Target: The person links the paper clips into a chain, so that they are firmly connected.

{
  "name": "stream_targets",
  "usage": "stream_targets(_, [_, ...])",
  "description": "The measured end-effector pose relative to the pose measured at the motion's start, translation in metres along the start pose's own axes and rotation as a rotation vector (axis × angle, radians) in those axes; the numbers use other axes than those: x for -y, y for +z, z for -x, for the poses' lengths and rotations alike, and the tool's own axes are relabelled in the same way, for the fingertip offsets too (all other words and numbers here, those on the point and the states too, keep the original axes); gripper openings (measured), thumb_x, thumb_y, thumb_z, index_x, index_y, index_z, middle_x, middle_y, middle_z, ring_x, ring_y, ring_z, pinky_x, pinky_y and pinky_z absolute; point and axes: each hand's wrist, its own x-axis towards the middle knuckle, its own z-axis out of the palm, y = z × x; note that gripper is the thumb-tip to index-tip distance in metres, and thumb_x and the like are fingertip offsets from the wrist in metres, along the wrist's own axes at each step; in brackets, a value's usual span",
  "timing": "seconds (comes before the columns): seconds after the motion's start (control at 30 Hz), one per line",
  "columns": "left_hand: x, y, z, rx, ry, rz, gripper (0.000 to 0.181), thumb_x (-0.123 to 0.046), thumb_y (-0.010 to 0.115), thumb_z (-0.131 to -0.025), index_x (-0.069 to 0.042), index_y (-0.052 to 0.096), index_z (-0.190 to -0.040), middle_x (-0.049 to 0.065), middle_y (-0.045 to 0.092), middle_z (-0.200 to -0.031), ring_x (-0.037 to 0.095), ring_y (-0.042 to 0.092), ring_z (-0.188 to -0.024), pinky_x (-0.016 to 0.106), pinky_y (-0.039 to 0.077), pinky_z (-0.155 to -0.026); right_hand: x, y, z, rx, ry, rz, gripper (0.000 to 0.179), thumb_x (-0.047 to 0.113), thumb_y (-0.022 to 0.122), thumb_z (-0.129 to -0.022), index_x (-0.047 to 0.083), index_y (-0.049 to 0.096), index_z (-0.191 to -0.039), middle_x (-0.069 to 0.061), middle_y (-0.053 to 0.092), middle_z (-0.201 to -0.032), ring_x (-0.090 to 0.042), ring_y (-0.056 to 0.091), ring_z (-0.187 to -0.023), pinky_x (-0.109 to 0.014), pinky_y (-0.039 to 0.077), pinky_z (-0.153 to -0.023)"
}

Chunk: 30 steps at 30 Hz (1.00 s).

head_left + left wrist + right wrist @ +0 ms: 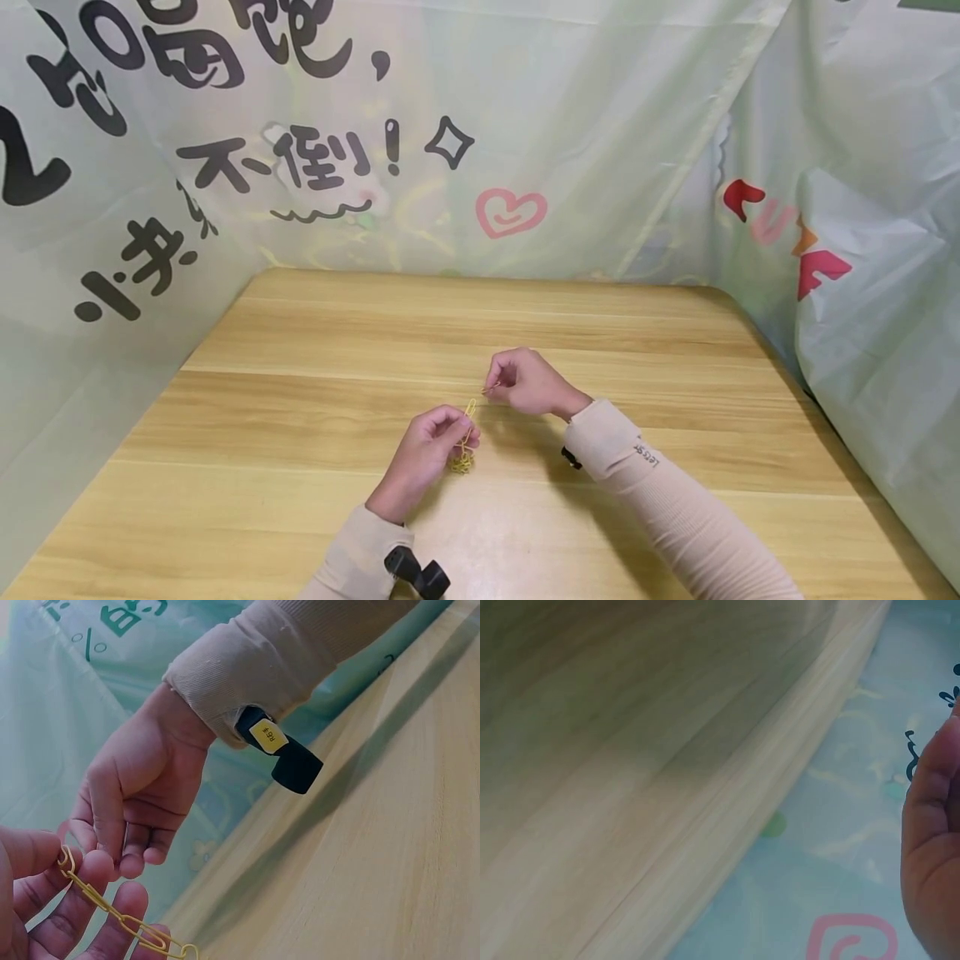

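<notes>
My left hand (pixel 422 458) pinches a chain of linked yellow paper clips (pixel 471 408) between thumb and fingers. One clip stands up above the fingertips, and the other links hang in a bunch below. In the left wrist view the chain (pixel 139 925) runs down across the spread fingers of the left hand (pixel 64 930). Just above and to the right, my right hand (pixel 531 385) pinches a small, thin reddish wire clip (pixel 491 388), held apart from the chain. The right wrist view catches only part of the right hand (pixel 934 847); the clip does not show there.
Both hands are above a wood-grain table (pixel 300 333). Printed pale curtains (pixel 600 150) enclose its back and sides. Black wrist-worn devices sit at the left cuff (pixel 417 573) and under the right cuff (pixel 572 457).
</notes>
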Motion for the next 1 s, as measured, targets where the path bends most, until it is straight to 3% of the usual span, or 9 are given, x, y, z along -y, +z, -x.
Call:
stream_targets(0.1, [0.0002, -0.0003, 0.0000, 0.002, 0.005, -0.007, 0.018, -0.007, 0.054, -0.099, 0.010, 0.058, -0.097, 0.010, 0.065, -0.088, 0.020, 0.063, -0.084, 0.034, 0.053, -0.077, -0.0059, 0.0008, -0.0010, -0.011, 0.009, -0.017, 0.008, -0.014, 0.065, -0.080, -0.006, 0.064, -0.079, -0.021, 0.068, -0.079, -0.036, 0.064, -0.069, -0.023, 0.047, -0.056])
stream_targets(0.33, [-0.0005, 0.0000, 0.0003, 0.004, 0.004, -0.005, 0.018, -0.007, 0.054, -0.098, 0.010, 0.058, -0.097, 0.011, 0.065, -0.088, 0.020, 0.063, -0.083, 0.033, 0.053, -0.077, -0.0083, 0.0009, -0.0009, -0.022, 0.014, -0.029, 0.007, -0.005, 0.071, -0.080, 0.001, 0.066, -0.083, -0.008, 0.068, -0.078, -0.023, 0.062, -0.068, -0.029, 0.051, -0.062])
stream_targets(0.5, [-0.0009, 0.0002, 0.0006, 0.004, -0.008, 0.005, 0.018, -0.006, 0.054, -0.098, 0.011, 0.058, -0.098, 0.009, 0.064, -0.087, 0.022, 0.063, -0.085, 0.033, 0.053, -0.078, -0.0066, 0.0008, 0.0002, -0.014, 0.037, -0.020, 0.006, 0.000, 0.070, -0.083, 0.003, 0.069, -0.088, -0.003, 0.068, -0.082, -0.027, 0.067, -0.078, -0.034, 0.055, -0.073])
stream_targets(0.63, [-0.0012, 0.0001, 0.0003, 0.004, -0.010, 0.005, 0.019, -0.006, 0.054, -0.098, 0.012, 0.057, -0.099, 0.010, 0.064, -0.088, 0.023, 0.063, -0.085, 0.033, 0.053, -0.078, -0.0066, 0.0005, 0.0003, 0.010, 0.014, -0.005, 0.009, -0.001, 0.068, -0.086, 0.000, 0.069, -0.095, -0.002, 0.068, -0.080, -0.025, 0.064, -0.070, -0.027, 0.052, -0.064])
stream_targets(0.8, [-0.0011, 0.0000, -0.0002, 0.009, -0.003, 0.001, 0.019, -0.007, 0.054, -0.099, 0.011, 0.058, -0.098, 0.010, 0.064, -0.088, 0.022, 0.063, -0.085, 0.033, 0.054, -0.078, -0.0058, -0.0001, 0.0000, 0.012, -0.063, 0.038, 0.020, -0.007, 0.057, -0.090, -0.004, 0.068, -0.107, -0.012, 0.062, -0.073, -0.009, 0.043, -0.053, -0.020, 0.036, -0.049])
stream_targets(0.93, [-0.0007, 0.0001, -0.0001, 0.008, -0.003, 0.003, 0.018, -0.007, 0.054, -0.098, 0.011, 0.058, -0.098, 0.010, 0.064, -0.088, 0.024, 0.063, -0.086, 0.035, 0.054, -0.079, -0.0040, 0.0002, 0.0011, 0.017, -0.068, 0.011, 0.016, -0.009, 0.052, -0.093, -0.007, 0.066, -0.100, -0.022, 0.063, -0.085, -0.027, 0.058, -0.068, -0.034, 0.054, -0.063])
stream_targets(1.0, [-0.0006, 0.0002, 0.0001, 0.005, -0.005, 0.003, 0.018, -0.007, 0.054, -0.098, 0.011, 0.058, -0.098, 0.010, 0.064, -0.088, 0.024, 0.063, -0.086, 0.035, 0.054, -0.079, -0.0041, 0.0005, 0.0017, 0.018, -0.064, 0.000, 0.010, -0.008, 0.054, -0.093, -0.006, 0.064, -0.096, -0.021, 0.063, -0.091, -0.034, 0.060, -0.079, -0.044, 0.054, -0.075])
